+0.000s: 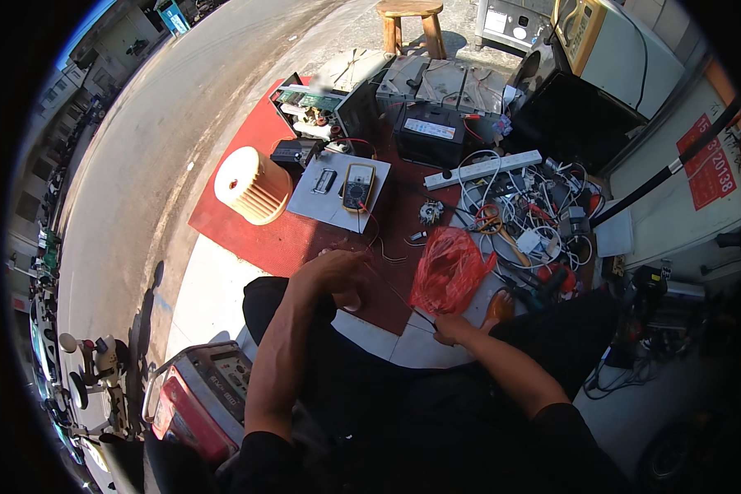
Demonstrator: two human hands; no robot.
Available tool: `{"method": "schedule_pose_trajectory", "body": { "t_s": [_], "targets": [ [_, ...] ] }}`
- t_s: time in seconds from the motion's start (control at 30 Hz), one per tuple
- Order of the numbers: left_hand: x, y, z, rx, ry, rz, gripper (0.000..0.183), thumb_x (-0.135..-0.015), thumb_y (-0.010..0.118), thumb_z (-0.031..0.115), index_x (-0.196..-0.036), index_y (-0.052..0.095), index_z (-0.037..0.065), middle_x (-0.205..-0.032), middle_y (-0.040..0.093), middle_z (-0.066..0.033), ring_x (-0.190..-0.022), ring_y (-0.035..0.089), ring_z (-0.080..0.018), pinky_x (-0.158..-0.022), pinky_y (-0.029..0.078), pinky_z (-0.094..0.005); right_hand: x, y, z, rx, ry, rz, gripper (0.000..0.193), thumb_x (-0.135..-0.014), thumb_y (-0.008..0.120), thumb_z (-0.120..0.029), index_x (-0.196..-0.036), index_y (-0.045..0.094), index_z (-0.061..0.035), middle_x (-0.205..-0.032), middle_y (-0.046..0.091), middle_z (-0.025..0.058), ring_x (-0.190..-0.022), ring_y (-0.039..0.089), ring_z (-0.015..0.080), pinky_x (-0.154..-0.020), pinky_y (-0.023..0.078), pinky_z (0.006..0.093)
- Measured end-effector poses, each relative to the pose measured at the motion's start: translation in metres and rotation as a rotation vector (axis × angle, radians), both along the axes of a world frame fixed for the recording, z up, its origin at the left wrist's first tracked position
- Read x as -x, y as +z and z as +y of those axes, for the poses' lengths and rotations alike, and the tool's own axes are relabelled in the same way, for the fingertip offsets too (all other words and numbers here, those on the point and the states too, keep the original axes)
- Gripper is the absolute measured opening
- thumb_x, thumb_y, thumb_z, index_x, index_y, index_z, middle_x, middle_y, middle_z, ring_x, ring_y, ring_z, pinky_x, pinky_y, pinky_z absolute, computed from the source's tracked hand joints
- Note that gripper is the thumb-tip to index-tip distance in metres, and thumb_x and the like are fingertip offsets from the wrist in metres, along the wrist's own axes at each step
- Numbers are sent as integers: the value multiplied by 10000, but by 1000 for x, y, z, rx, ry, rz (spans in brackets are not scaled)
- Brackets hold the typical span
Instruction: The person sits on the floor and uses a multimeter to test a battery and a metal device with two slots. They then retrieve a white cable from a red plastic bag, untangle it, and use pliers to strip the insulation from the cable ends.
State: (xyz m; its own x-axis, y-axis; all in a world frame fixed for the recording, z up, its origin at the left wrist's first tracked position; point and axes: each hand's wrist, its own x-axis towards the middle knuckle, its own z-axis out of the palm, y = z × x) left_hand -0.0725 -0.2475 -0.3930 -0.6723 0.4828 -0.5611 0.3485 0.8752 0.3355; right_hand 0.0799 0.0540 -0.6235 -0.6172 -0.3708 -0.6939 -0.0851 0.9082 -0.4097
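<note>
Two hands work low over a red mat (pixel 255 235) on the floor. The left hand (pixel 335 267) is curled, its grip pressed together around the upper end of a thin dark probe (pixel 391 290). That probe's long axis slants from upper left down to lower right, where the right hand (pixel 451 328) pinches its lower tip. A yellow meter (pixel 358 186) lies beyond; a red plastic bag (pixel 449 267) sits just beside the probe.
</note>
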Motion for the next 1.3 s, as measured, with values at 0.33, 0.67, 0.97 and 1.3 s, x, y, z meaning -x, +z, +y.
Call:
{"method": "schedule_pose_trajectory", "body": {
  "t_s": [0.33, 0.67, 0.97, 1.3],
  "targets": [
    [5, 20, 4, -88, 176, 23, 566, -694, 787, 125, -1224, 631, 5, -1033, 723, -273, -1051, 658, -482, -990, 478, -496, -3, -104, 49, 252, -1164, -190, 548, -921, 797, -365, -1348, 682, -41, -1202, 736, 159, -1017, 715, 337, -934, 567, 480],
    [38, 13, 9, -32, 116, -88, 504, -977, 673, 228, -1436, 597, 35, -1262, 694, -246, -1198, 658, -423, -1007, 526, -481, 67, -144, 41, 200, -1441, 145, 495, -879, 793, -237, -1323, 659, -65, -1234, 726, 156, -1001, 700, 383, -894, 564, 464],
    [49, -68, 47, -224, -37, 14, 493, -944, 717, 262, -1378, 670, 34, -1192, 742, -241, -1124, 705, -416, -1027, 536, -442, 88, 53, -18, 377, -777, 939, 164, -900, 707, -79, -1040, 651, -13, -989, 638, 207, -943, 646, 435, -823, 516, 508],
    [-106, -251, 107, -549, 784, -241, 618, -855, 808, 299, -1339, 620, -35, -1214, 721, -235, -1041, 734, -385, -839, 618, -497, -25, -16, 9, 286, -391, 376, 193, -871, 720, -87, -1060, 743, -54, -1046, 728, 208, -1028, 714, 407, -877, 565, 486]
  ]
}}
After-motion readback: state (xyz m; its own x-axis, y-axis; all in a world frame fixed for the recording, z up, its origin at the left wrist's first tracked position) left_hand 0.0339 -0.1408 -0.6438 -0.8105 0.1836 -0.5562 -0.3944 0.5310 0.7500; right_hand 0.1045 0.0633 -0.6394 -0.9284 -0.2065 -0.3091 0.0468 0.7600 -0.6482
